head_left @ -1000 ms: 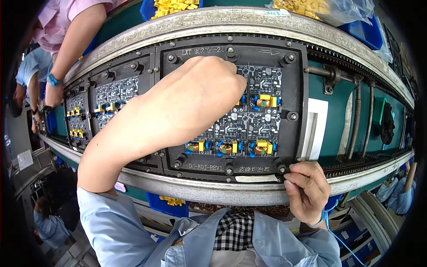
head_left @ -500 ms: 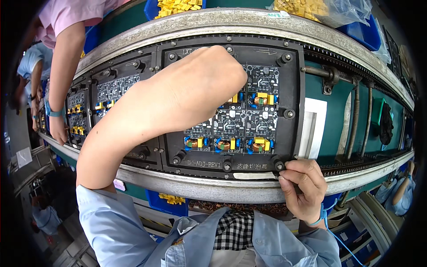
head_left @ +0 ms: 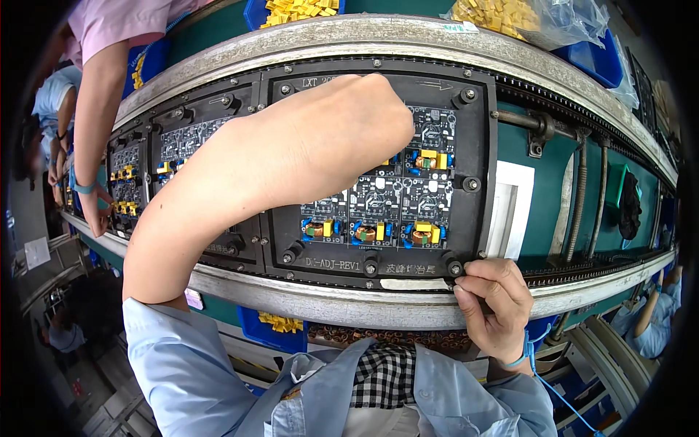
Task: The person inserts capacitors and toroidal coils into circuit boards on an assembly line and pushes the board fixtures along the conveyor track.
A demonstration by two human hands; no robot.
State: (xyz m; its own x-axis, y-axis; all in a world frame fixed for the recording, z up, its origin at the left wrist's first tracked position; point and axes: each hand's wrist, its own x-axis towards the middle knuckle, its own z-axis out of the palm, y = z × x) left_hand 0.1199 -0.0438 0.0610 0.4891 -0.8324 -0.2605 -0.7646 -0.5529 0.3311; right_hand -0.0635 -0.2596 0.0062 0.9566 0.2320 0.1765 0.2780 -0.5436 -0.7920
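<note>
My left hand (head_left: 364, 127) is curled over the upper middle of a black pallet (head_left: 477, 153), its knuckles upward and its fingertips hidden underneath. Whatever it may hold is out of sight. The pallet carries several black circuit boards (head_left: 428, 195) fitted with copper-wound coils (head_left: 422, 234), yellow block parts (head_left: 441, 160) and blue parts. My right hand (head_left: 499, 302) is closed in a pinch at the pallet's lower right corner, thumb and fingers against its edge, right beside a screw post (head_left: 456, 268). My left forearm covers the boards at the pallet's left side.
Metal rails (head_left: 349, 309) run along both sides of the pallet. More loaded pallets (head_left: 196, 138) stand to the left, where a co-worker's hand (head_left: 97, 215) reaches in. Blue bins of yellow parts (head_left: 298, 11) sit beyond the far rail, another bin (head_left: 273, 328) nearer me.
My left hand has shifted slightly to the right over the boards. My right hand keeps its pinch at the corner. The co-worker's hand at the left has moved a little.
</note>
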